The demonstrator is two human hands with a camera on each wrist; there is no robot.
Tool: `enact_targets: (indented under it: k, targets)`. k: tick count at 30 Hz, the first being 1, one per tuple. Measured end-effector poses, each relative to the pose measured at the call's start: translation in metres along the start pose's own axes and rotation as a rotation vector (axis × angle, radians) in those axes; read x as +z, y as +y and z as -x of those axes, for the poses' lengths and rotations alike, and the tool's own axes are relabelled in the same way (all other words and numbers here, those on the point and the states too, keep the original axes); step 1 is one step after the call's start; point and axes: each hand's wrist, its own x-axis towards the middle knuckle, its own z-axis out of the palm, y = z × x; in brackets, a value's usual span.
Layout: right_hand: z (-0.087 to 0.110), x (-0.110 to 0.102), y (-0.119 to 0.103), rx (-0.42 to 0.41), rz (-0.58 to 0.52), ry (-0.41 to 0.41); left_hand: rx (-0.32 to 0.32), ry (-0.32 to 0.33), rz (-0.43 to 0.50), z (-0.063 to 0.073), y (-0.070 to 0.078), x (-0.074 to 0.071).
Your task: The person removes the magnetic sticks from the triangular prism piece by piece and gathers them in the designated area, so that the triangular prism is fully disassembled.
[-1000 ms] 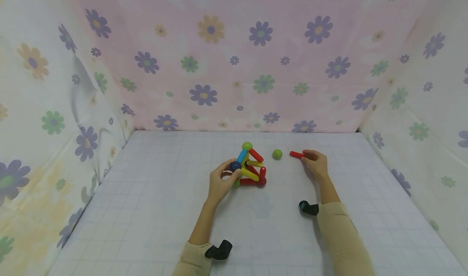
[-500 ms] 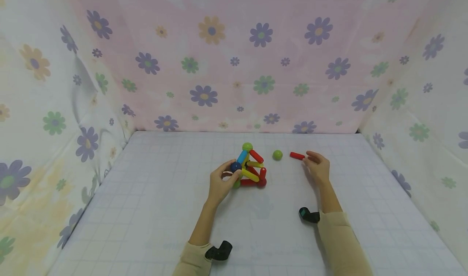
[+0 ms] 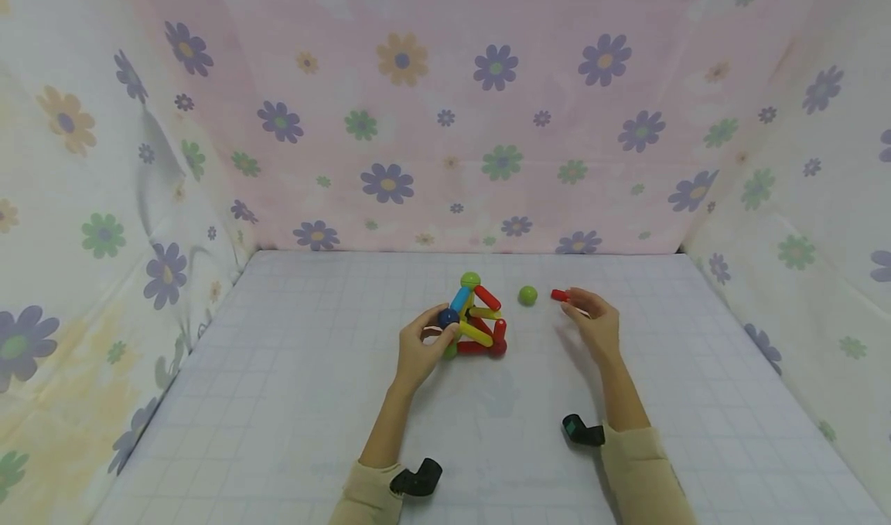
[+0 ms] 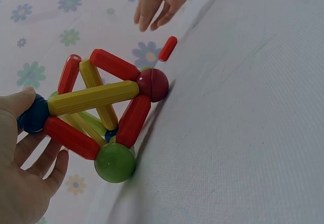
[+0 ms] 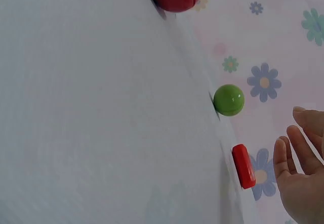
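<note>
My left hand (image 3: 420, 347) pinches a dark blue ball (image 3: 448, 318) between thumb and fingers. That ball is a corner of a frame of magnetic sticks and balls, with red, yellow and blue sticks such as the yellow stick (image 3: 477, 334). A dark red ball (image 4: 153, 85) and a green ball (image 4: 115, 162) form lower corners of it. To the right, my right hand (image 3: 597, 325) hovers with fingers parted beside a loose red stick (image 5: 244, 166). In the head view the fingertips hide part of this stick; the right wrist view shows a gap between them.
A loose green ball (image 3: 527, 295) lies between the frame and the red stick. White gridded cloth (image 3: 313, 401) covers the table, and flowered cloth (image 3: 459, 107) rises at the back and both sides. Each wrist carries a black camera (image 3: 583, 431).
My right hand draws back a little from the red stick, then moves left over it, covering part of it in the head view. The left hand stays on the blue ball.
</note>
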Motion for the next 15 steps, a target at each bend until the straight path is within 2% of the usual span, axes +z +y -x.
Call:
enact_targets:
  k: [7,13,15]
  targets:
    - [0.011,0.020,-0.016,-0.053,-0.085,-0.064,-0.005,0.002,-0.012,0.000,0.000,0.000]
    - [0.018,0.037,-0.029,-0.067,-0.051,-0.125,-0.006,0.002,-0.004,-0.001,0.001,0.000]
    - [0.022,0.043,-0.041,-0.060,-0.029,-0.157,-0.006,0.000,-0.003,-0.001,0.001,0.000]
